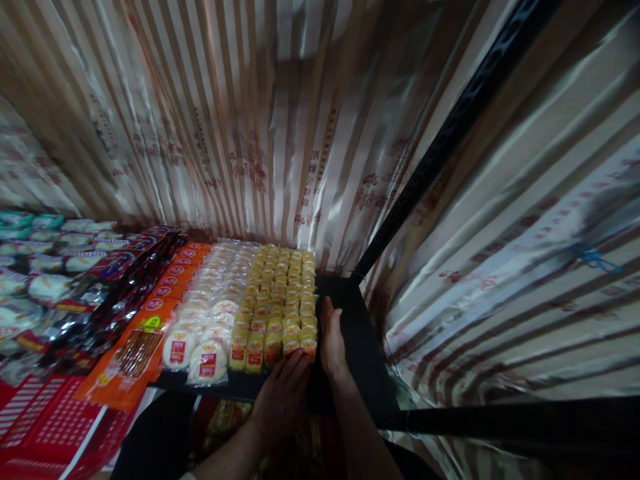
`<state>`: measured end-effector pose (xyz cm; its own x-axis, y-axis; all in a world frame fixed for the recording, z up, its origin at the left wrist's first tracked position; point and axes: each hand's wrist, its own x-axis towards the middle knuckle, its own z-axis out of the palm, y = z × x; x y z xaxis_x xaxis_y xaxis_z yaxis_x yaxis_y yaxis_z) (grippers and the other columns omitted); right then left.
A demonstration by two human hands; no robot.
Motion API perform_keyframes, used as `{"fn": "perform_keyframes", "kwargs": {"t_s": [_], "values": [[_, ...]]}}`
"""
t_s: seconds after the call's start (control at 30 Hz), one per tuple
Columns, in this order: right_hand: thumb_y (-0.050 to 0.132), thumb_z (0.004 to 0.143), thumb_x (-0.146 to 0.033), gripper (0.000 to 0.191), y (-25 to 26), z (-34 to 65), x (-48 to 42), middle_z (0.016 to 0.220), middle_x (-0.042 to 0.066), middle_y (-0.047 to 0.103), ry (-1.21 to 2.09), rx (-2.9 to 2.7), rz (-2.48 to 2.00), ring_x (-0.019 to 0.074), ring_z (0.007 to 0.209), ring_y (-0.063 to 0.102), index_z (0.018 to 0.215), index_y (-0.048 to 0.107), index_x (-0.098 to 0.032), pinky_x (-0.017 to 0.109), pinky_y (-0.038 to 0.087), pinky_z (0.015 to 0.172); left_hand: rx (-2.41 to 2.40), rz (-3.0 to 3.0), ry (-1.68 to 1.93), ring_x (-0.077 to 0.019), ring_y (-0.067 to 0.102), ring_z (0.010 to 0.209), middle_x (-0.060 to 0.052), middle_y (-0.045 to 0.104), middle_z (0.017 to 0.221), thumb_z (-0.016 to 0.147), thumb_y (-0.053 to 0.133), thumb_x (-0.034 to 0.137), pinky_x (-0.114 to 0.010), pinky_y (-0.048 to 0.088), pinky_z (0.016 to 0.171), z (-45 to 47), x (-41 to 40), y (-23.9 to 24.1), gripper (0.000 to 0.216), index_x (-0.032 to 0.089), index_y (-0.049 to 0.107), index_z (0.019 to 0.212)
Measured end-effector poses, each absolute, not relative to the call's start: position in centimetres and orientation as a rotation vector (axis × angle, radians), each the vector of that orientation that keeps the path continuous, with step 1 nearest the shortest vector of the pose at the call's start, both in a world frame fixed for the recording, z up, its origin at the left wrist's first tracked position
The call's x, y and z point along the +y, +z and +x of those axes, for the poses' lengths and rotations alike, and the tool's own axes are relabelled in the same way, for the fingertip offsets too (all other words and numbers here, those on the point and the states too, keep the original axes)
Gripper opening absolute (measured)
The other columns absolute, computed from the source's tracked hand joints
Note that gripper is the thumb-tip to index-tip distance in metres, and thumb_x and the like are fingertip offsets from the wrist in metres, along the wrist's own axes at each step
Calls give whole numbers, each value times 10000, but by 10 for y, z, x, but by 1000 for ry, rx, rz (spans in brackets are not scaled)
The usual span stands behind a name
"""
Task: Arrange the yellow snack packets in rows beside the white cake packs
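Observation:
Rows of small yellow-wrapped snack packs (275, 300) stand in a tight block on a black shelf (357, 333). My left hand (285, 390) rests against the front of the block at its right corner, fingers stretched out and touching the nearest packs. Along the block's right side my right hand (333, 340) is held upright and flat, palm facing the packs, gripping nothing. Whether its palm touches them is hard to tell. Left of the yellow block lie rows of round white pastries in clear wrappers (209, 360).
Orange snack bags (143, 347), dark red packages (135, 287) and white packets (50, 287) line the shelf leftward. A red plastic basket (55, 420) sits low at the left. A black upright post (430, 170) and striped wrapped sheeting (280, 133) bound the shelf.

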<state>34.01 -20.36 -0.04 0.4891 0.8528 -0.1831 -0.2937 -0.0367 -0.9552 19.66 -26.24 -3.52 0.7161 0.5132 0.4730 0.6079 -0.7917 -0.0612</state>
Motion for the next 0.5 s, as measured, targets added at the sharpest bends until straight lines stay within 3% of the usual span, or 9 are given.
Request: {"fn": "perform_keyframes", "kwargs": {"t_s": [0.13, 0.27, 0.4, 0.5], "values": [[217, 844, -675, 672, -1, 337, -196, 1307, -12, 535, 1075, -642, -1250, 195, 1274, 421, 1350, 413, -280, 384, 354, 1052, -886, -2657, -673, -199, 303, 1302, -25, 444, 1393, 893, 370, 364, -308, 229, 1042, 199, -262, -33, 435, 170, 531, 1248], [271, 834, -676, 657, 0, 338, -192, 1355, -25, 485, 989, -629, -1302, 197, 1305, 373, 1346, 416, -290, 384, 324, 1070, -877, -2637, -637, -197, 319, 1292, -28, 452, 1387, 888, 378, 372, -308, 250, 1023, 200, -263, -31, 438, 165, 544, 1236], [227, 847, -671, 664, 2, 341, -186, 1250, 1, 588, 1046, -642, -1254, 200, 1237, 467, 1328, 449, -271, 386, 373, 1036, -893, -2631, -665, -194, 341, 1279, -19, 482, 1363, 891, 371, 379, -312, 262, 1012, 201, -262, -34, 425, 179, 565, 1212], [192, 844, -680, 680, 1, 346, -182, 1352, -14, 487, 1041, -582, -1256, 195, 1283, 409, 1346, 415, -280, 394, 351, 1052, -869, -2634, -659, -195, 347, 1280, -22, 458, 1384, 893, 365, 386, -309, 279, 1000, 202, -261, -37, 424, 177, 577, 1195]]}}
